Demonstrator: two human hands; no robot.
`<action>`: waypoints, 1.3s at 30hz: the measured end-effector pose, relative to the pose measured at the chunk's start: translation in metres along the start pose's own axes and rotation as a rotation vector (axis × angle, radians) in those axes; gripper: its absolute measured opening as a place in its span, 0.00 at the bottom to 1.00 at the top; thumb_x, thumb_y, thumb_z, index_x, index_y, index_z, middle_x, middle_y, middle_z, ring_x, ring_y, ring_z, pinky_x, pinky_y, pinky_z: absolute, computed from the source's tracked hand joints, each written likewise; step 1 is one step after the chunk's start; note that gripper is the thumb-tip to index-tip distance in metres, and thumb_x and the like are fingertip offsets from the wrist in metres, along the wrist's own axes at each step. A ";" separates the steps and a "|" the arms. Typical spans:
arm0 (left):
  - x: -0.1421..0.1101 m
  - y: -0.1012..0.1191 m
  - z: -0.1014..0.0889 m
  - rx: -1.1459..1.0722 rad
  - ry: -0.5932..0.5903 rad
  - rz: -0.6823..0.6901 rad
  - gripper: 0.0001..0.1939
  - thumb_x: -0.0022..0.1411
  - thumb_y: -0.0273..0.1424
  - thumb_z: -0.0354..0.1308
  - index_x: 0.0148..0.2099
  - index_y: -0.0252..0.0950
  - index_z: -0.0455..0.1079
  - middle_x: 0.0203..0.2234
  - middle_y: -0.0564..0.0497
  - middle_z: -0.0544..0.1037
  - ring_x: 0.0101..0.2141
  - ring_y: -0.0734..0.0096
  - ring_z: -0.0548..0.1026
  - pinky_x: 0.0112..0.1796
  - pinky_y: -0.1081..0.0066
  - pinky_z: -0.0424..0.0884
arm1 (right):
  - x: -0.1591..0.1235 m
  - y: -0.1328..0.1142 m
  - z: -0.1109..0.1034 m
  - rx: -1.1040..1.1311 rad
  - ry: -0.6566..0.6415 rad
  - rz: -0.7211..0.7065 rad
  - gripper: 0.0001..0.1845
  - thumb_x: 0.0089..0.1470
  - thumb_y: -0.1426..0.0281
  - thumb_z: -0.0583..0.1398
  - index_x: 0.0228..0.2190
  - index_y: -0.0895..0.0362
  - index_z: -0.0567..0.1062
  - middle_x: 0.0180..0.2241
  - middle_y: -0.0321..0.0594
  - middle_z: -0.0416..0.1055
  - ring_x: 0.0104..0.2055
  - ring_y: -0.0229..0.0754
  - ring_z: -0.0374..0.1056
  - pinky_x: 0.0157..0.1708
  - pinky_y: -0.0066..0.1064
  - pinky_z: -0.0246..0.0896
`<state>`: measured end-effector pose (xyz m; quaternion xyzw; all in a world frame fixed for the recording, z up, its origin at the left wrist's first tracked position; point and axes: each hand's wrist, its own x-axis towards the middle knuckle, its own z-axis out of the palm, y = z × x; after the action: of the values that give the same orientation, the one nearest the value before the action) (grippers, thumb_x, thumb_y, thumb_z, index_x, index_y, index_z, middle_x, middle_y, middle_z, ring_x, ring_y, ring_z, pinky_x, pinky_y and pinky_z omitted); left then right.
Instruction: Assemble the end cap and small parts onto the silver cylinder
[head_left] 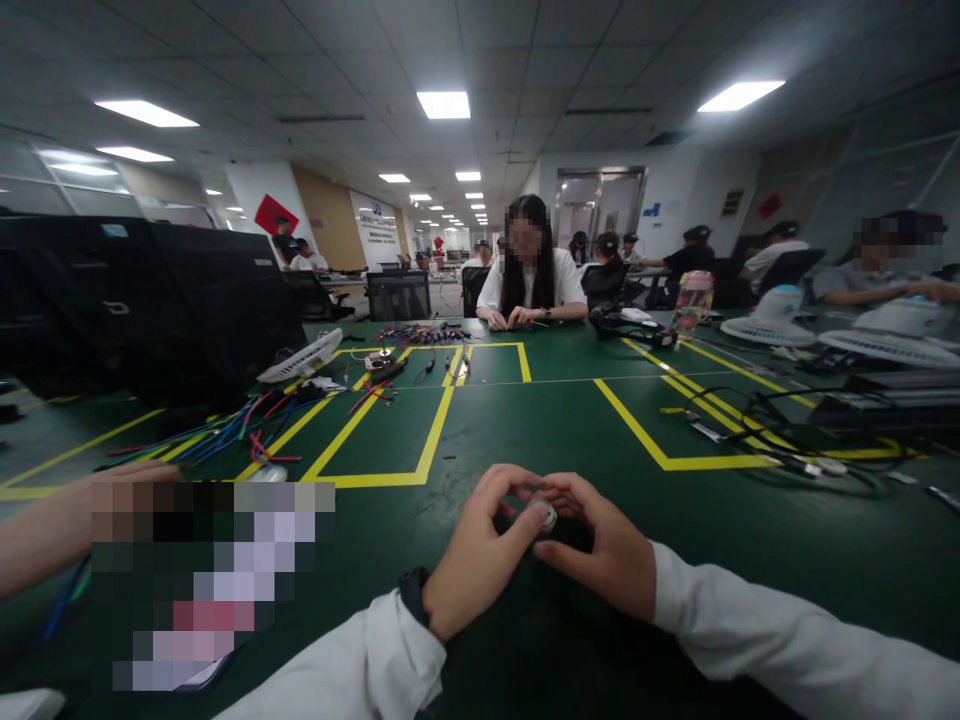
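Both of my hands meet low in the middle of the view, just above the green table point(360, 560). Between them is a small round whitish part point(550, 518); its exact kind is too small and blurred to tell. My left hand point(480, 555) has its thumb pressed on the part, fingers curled behind it. From the other side my right hand point(611, 545) curves round it, with thumb and fingertips close to the part. The far side of the part is hidden by my fingers.
Another person's arm point(45, 540) reaches in at left beside a blurred-out phone-like object point(247, 590). Coloured wires point(225, 430) lie left; black cables point(750, 420) and fans point(780, 318) lie right. A person point(532, 270) sits opposite. Black monitors point(150, 300) stand left.
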<state>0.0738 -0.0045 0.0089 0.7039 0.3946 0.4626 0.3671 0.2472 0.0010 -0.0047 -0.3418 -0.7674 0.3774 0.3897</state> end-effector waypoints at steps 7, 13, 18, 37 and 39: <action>-0.002 -0.003 0.001 -0.082 0.020 -0.057 0.10 0.63 0.30 0.49 0.47 0.39 0.65 0.38 0.50 0.72 0.39 0.67 0.70 0.41 0.67 0.66 | 0.010 -0.007 -0.008 -0.313 -0.007 -0.258 0.09 0.52 0.71 0.57 0.38 0.55 0.68 0.37 0.38 0.67 0.41 0.36 0.64 0.42 0.33 0.60; -0.002 0.003 0.000 0.156 0.024 0.057 0.09 0.60 0.30 0.54 0.44 0.39 0.68 0.39 0.50 0.70 0.38 0.69 0.70 0.40 0.68 0.65 | 0.003 0.000 -0.004 -0.197 0.011 -0.152 0.28 0.44 0.73 0.63 0.46 0.54 0.58 0.43 0.39 0.66 0.43 0.35 0.65 0.42 0.30 0.62; 0.000 0.005 -0.001 0.188 0.042 0.122 0.04 0.59 0.28 0.56 0.37 0.37 0.71 0.38 0.50 0.70 0.40 0.69 0.69 0.42 0.68 0.65 | 0.000 0.004 0.000 -0.155 0.016 -0.079 0.21 0.45 0.74 0.61 0.41 0.56 0.58 0.39 0.39 0.67 0.40 0.35 0.66 0.40 0.31 0.63; 0.005 -0.013 -0.025 0.584 -0.250 0.073 0.10 0.57 0.35 0.57 0.41 0.53 0.76 0.47 0.51 0.73 0.48 0.56 0.66 0.47 0.55 0.59 | 0.007 0.010 -0.010 0.304 0.086 0.157 0.25 0.44 0.72 0.62 0.42 0.55 0.55 0.39 0.41 0.66 0.40 0.37 0.67 0.39 0.33 0.65; 0.004 -0.011 -0.025 0.601 -0.260 0.074 0.11 0.58 0.34 0.57 0.43 0.53 0.75 0.48 0.51 0.72 0.48 0.56 0.65 0.47 0.55 0.59 | 0.005 0.007 -0.009 0.213 0.078 0.136 0.25 0.44 0.74 0.61 0.43 0.55 0.56 0.40 0.42 0.66 0.41 0.38 0.67 0.40 0.34 0.65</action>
<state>0.0496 0.0076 0.0087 0.8476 0.4376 0.2449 0.1734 0.2546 0.0111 -0.0049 -0.3640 -0.6821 0.4688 0.4271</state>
